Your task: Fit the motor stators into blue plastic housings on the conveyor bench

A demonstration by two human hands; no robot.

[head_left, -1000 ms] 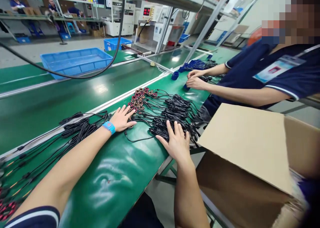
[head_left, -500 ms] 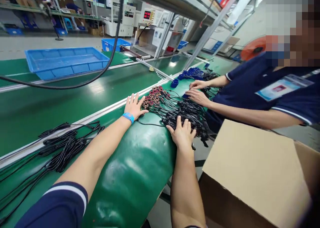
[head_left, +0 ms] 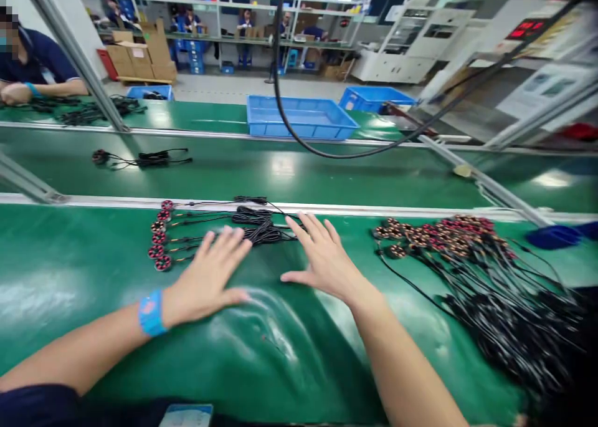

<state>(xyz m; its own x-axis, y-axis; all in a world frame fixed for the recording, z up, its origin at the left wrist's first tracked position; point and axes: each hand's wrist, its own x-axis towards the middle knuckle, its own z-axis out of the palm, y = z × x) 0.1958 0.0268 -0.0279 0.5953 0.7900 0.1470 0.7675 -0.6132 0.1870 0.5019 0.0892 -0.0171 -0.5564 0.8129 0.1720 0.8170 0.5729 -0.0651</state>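
Observation:
My left hand (head_left: 210, 277), with a blue wristband (head_left: 152, 313), is spread over the green mat, palm down and holding nothing. My right hand (head_left: 322, 259) is also open, fingers apart, near the ends of the bundled black cables (head_left: 256, 230). These cables lie in a row, each running left to a round copper-and-red wound coil part (head_left: 159, 237). Some of the cables are hidden behind my fingers. To the right lies a big heap of similar coil parts (head_left: 453, 234), their black cables (head_left: 509, 333) trailing toward the table's near right side.
Beyond a white rail (head_left: 327, 210) runs a green belt (head_left: 233, 165) with one cabled coil part (head_left: 99, 157) on it. A blue tray (head_left: 301, 118) stands past it. A black cable (head_left: 299, 137) hangs across the view. A co-worker (head_left: 42, 59) sits at far left.
My view has swung left, away from the co-worker and the cardboard box. Both hands have left the heap's edge and are now over the mat by the row of cabled coil parts.

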